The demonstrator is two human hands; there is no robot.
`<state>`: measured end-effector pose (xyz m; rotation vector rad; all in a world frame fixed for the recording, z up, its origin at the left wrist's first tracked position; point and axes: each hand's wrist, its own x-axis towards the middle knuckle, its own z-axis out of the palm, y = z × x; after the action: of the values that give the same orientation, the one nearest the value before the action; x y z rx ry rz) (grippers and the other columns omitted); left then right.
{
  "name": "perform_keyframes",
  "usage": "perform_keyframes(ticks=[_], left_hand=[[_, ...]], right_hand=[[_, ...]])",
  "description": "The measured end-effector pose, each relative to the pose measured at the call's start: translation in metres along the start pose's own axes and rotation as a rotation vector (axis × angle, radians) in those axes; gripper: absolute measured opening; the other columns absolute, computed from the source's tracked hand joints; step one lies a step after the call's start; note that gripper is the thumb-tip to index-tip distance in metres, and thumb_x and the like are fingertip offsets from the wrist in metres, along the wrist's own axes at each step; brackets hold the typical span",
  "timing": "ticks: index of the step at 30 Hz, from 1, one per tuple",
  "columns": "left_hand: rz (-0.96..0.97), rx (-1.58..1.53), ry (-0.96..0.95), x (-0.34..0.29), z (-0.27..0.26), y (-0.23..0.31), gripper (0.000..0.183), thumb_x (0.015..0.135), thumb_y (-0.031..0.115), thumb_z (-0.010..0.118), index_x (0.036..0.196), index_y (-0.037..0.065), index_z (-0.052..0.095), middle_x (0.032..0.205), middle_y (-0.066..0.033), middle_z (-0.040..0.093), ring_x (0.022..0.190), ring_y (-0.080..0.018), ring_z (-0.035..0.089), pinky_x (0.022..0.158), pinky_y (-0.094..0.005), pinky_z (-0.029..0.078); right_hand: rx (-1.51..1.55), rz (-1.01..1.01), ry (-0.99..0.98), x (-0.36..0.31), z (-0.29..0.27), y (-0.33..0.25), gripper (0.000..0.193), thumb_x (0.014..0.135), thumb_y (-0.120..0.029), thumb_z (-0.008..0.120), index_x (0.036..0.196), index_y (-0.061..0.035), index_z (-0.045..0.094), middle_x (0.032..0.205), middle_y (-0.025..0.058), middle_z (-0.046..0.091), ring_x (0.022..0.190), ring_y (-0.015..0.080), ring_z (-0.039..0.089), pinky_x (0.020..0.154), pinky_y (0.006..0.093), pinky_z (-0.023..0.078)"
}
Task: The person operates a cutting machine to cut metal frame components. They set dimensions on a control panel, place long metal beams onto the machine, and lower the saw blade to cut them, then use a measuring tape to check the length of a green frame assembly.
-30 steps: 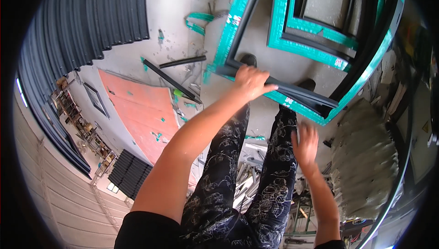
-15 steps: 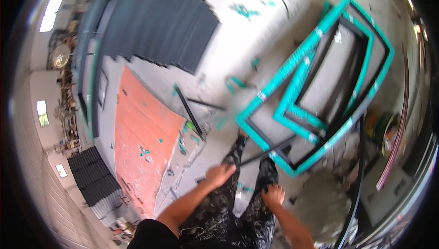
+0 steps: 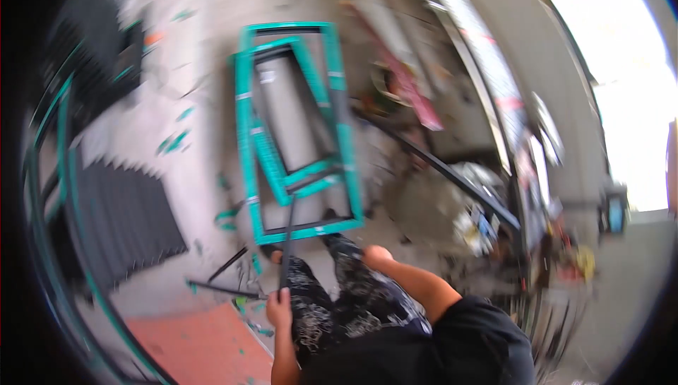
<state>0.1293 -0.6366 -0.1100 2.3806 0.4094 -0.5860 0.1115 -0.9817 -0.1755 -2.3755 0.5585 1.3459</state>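
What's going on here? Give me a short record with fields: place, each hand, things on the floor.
Place: cluttered workshop, grey concrete floor, picture motion-blurred
Left hand: gripping a thin dark strip that runs up toward the frames
Right hand: by the right knee, blurred, nothing seen in it
Frames: teal-taped rectangular frames lying stacked ahead of the feet
Left side: dark ribbed panels, orange sheet, loose dark strips

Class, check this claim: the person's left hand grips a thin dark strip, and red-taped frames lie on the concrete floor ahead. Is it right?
Not quite. In the head view the frames are wrapped in teal tape, not red. The rest holds: the left hand grips the thin dark strip, and the frames lie on the concrete floor ahead.
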Motion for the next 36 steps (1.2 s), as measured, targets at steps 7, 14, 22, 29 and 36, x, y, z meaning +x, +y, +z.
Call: perform_keyframes(ticks=[7, 14, 22, 29, 36], left_hand=[[0.041, 0.107, -0.043, 0.036, -0.033, -0.07, 0.042, 0.088, 0.042, 0.055, 0.087, 0.0, 0.061, 0.072, -0.0157, 0.062, 0.064, -0.0315, 0.06, 0.058, -0.0417, 0.046], [-0.233, -0.507, 0.035, 0.002, -0.022, -0.064, 0.05, 0.088, 0.055, 0.048, 0.072, 0.007, 0.05, 0.047, -0.0059, 0.046, 0.034, -0.0172, 0.043, 0.031, -0.0285, 0.035], [-0.53, -0.602, 0.035, -0.101, 0.055, -0.03, 0.054, 0.087, 0.059, 0.046, 0.069, 0.008, 0.047, 0.048, -0.0049, 0.044, 0.034, -0.0189, 0.043, 0.032, -0.0327, 0.037], [-0.386, -0.208, 0.146, -0.18, 0.032, -0.004, 0.048, 0.09, 0.045, 0.049, 0.067, 0.004, 0.052, 0.05, -0.0088, 0.051, 0.035, -0.0197, 0.048, 0.032, -0.034, 0.035], [-0.376, -0.011, 0.235, -0.225, 0.042, 0.046, 0.048, 0.086, 0.05, 0.052, 0.086, 0.003, 0.063, 0.066, -0.0109, 0.061, 0.059, -0.0229, 0.06, 0.057, -0.0371, 0.047]], right_hand=[[0.444, 0.091, 0.294, -0.062, 0.016, 0.062, 0.029, 0.08, -0.03, 0.052, 0.093, -0.0086, 0.067, 0.096, 0.0168, 0.065, 0.093, 0.0334, 0.061, 0.084, 0.0431, 0.048], [0.572, 0.275, 0.377, -0.09, 0.054, 0.187, 0.027, 0.077, -0.033, 0.059, 0.09, -0.0123, 0.068, 0.093, 0.0143, 0.066, 0.092, 0.0321, 0.062, 0.081, 0.0427, 0.049], [0.624, 0.83, 1.071, -0.097, 0.014, 0.412, 0.031, 0.076, -0.022, 0.065, 0.1, -0.0039, 0.058, 0.096, 0.0203, 0.06, 0.09, 0.0355, 0.06, 0.078, 0.0464, 0.048], [0.563, 0.588, 0.789, -0.038, -0.029, 0.478, 0.057, 0.079, -0.05, 0.062, 0.112, -0.0032, 0.054, 0.107, 0.0206, 0.058, 0.103, 0.0366, 0.055, 0.087, 0.0447, 0.045], [0.546, 0.683, 0.601, -0.062, -0.051, 0.483, 0.066, 0.075, -0.036, 0.064, 0.134, -0.0212, 0.039, 0.129, 0.0165, 0.049, 0.118, 0.0351, 0.049, 0.093, 0.0475, 0.043]])
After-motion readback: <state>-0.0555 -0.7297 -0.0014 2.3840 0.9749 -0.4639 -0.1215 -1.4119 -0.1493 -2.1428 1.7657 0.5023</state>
